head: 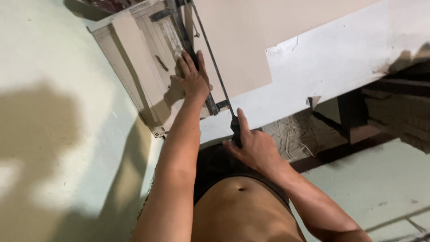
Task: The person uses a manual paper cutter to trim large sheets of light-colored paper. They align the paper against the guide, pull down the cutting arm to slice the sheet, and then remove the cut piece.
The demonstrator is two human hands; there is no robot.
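A guillotine paper cutter (pixel 130 76) with a ruled beige board lies on a white table (pixel 340 54). My left hand (pixel 191 78) presses flat, fingers spread, on the sheet and clamp bar beside the blade line. My right hand (pixel 252 144) grips the black handle (pixel 235 127) at the near end of the long cutting arm (pixel 210 54), which runs diagonally up to its pivot at the top. A large beige cardboard sheet (pixel 251 40) lies to the right of the blade, under the arm.
Pale green surface (pixel 53 134) fills the left. Below the table's edge sits a heap of thin paper strips (pixel 295 134). Dark wooden beams (pixel 358 116) and stacked material lie at the right. Tiled floor shows at the lower right.
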